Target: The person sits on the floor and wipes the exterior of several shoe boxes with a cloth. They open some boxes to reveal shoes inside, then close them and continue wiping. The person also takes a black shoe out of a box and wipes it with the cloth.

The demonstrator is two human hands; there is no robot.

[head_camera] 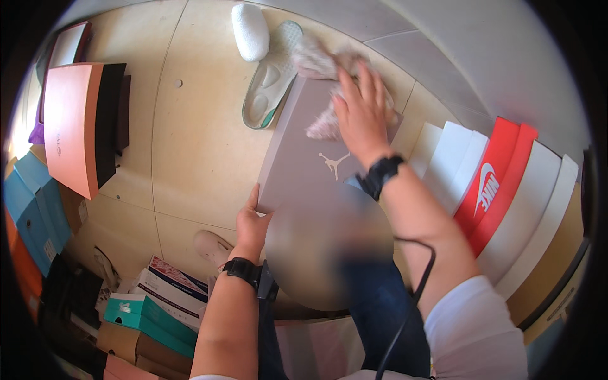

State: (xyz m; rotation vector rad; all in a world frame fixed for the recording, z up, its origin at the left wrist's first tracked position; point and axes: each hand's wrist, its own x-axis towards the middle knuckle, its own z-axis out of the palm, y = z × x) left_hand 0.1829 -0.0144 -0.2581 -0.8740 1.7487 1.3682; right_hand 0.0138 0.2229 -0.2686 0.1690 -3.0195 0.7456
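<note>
A grey shoebox lid with a Jordan logo lies before me, tilted away to the upper right. My left hand grips its near left corner, thumb and finger at the edge. My right hand lies over a pale pinkish cloth, pressing it on the far part of the box; both are slightly blurred. More of the cloth bunches past the box's far edge. Beyond the far left edge rest a clear plastic shoe-shaped tray and a white foam-like insert. A blurred patch hides the near end of the box.
Red Nike and white shoeboxes line the right side by the wall. A pink-and-black box and blue boxes stand left. Below are a teal box and a beige clog. A black cable hangs by my right arm.
</note>
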